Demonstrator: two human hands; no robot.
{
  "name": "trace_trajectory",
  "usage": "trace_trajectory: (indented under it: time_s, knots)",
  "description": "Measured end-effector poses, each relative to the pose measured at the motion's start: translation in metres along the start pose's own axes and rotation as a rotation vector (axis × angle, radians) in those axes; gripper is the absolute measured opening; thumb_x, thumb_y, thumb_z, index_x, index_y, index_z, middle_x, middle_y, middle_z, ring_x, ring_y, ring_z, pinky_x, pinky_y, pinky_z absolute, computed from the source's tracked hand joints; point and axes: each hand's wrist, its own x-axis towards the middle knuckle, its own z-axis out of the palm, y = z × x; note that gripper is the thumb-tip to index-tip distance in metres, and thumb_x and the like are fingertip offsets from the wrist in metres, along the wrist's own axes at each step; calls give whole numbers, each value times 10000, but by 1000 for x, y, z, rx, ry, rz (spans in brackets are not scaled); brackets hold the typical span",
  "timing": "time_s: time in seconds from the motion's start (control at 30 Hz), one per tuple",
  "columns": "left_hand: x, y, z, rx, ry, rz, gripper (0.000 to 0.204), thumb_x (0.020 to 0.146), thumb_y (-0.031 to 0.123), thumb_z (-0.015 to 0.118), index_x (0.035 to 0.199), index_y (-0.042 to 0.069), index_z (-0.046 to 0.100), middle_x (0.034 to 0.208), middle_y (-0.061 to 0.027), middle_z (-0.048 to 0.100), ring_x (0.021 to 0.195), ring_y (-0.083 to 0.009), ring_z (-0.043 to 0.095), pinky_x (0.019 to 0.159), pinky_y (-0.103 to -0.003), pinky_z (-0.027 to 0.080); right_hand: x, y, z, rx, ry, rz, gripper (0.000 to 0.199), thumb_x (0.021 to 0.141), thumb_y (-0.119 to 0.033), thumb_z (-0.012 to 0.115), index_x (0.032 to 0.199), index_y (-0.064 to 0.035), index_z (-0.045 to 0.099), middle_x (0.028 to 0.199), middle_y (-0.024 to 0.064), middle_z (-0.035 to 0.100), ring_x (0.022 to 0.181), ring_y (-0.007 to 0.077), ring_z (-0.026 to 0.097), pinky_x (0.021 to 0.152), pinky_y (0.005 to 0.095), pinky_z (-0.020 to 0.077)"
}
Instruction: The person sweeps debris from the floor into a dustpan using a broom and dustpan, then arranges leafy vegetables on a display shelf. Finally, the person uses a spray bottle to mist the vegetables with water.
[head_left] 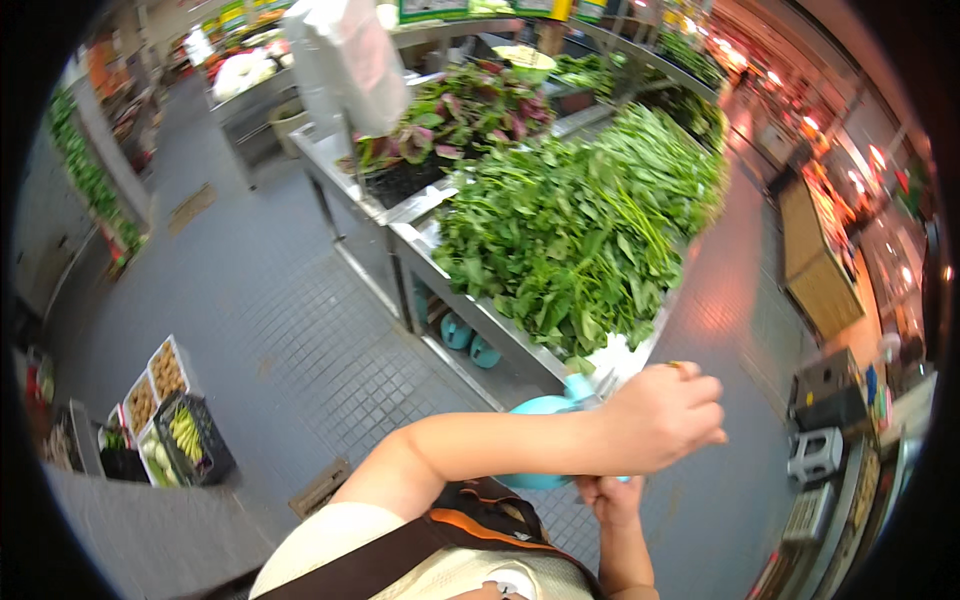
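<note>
A rounded teal bottle [537, 481] with a short neck or nozzle on top is in front of me, its middle hidden behind my left forearm. My left hand [668, 420] reaches across to the right of the bottle. It is closed in a fist, knuckles up, and whatever it may grip is hidden. Below it my right hand [610, 497] has its fingers curled at the bottle's right side, where a small teal part shows. Just beyond the hands lies a heap of leafy greens [565, 230] on a metal stall [480, 315].
Purple-green leaves [470, 120] fill a black crate behind the greens, beside hanging white plastic bags [350, 60]. Teal objects [456, 331] sit under the stall. Crates of produce [168, 370] stand on the tiled floor at left. A wooden-sided counter [818, 260] borders the right aisle.
</note>
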Motion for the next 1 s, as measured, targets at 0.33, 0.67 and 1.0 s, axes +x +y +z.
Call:
trace_trajectory:
  time_s: [0.33, 0.67, 1.0]
  knots:
    - [58, -17, 60, -4, 24, -72, 238, 705, 232, 632, 591, 61, 512, 628, -70, 498, 575, -262, 524, 525, -354, 425, 45, -25, -60, -9, 295, -168, 221, 789, -219, 572, 786, -12, 495, 570, 32, 448, 390, 100, 381, 353, 222, 291]
    - [6, -73, 154, 108, 0, -145, 309, 736, 270, 625, 522, 84, 501, 566, -33, 461, 539, -213, 487, 492, -332, 404, 69, -15, -130, -100, 205, -172, 347, 853, -331, 483, 727, -8, 505, 484, 35, 437, 374, 100, 382, 360, 224, 282]
    - [54, -83, 140, 46, -9, -3, 351, 684, 218, 697, 502, 99, 422, 534, -16, 384, 523, -189, 429, 433, -294, 353, 77, -22, -136, -121, 177, -97, 460, 838, -427, 420, 846, 26, 506, 536, 54, 451, 392, 107, 406, 345, 219, 312]
